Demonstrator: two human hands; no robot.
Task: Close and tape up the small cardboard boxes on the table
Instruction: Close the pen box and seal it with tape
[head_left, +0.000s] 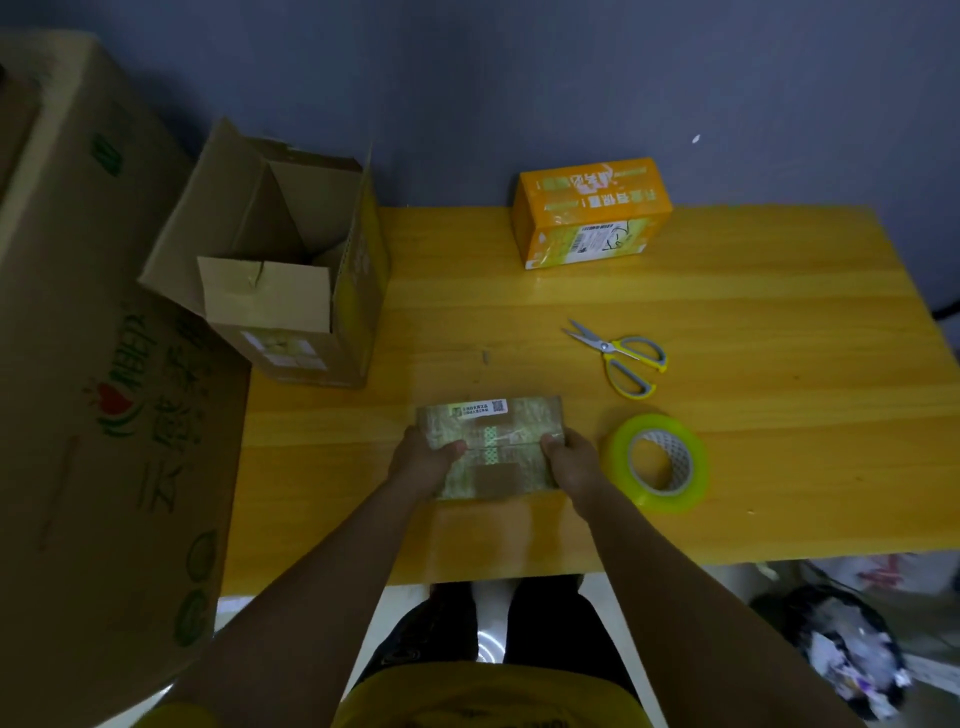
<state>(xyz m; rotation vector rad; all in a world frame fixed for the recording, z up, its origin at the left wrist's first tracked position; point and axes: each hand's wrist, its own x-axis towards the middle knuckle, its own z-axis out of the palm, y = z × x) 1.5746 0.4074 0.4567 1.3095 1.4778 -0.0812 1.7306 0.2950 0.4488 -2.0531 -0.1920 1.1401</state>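
Observation:
A small brown cardboard box (493, 441) with a white label and its top flaps down lies near the front middle of the yellow wooden table (727, 467). My left hand (423, 460) grips its left side with the thumb on top. My right hand (566, 460) grips its right side the same way. A roll of clear yellowish tape (657, 462) lies flat just right of my right hand. Scissors (621, 356) with yellow and grey handles lie further back. An orange box (587, 210), closed, stands at the table's far edge.
An open brown carton (291, 270) with raised flaps stands at the table's back left corner. A very large printed carton (93, 364) fills the left side off the table. Bags of rubbish (852, 649) lie on the floor at lower right. A blue wall is behind.

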